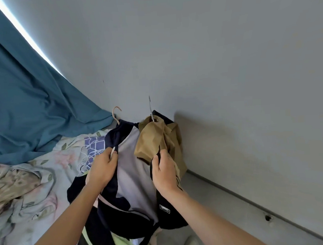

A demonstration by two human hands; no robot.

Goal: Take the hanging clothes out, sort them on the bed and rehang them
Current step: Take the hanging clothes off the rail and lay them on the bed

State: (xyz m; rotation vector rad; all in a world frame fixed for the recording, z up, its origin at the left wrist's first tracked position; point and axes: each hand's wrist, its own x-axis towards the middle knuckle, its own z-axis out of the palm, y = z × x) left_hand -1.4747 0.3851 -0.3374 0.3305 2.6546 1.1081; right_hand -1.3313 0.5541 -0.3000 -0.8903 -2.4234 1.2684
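A navy and grey top [132,161] hangs on a hanger with a tan hook [116,115], held up in front of me. My left hand [103,168] grips its left shoulder together with the hanger's end. My right hand [164,171] grips the right shoulder edge. A tan garment [154,139] on a grey-hooked hanger [151,108] hangs bunched just behind my right hand, against the wall. More dark clothing [99,230] and a light green piece [124,244] droop below my arms.
The bed with a floral sheet [38,185] lies at the left, with white wire hangers [84,160] and a purple patterned cloth [94,144] on it. A teal curtain [25,110] drapes onto the bed. A grey wall [229,81] and baseboard stand right.
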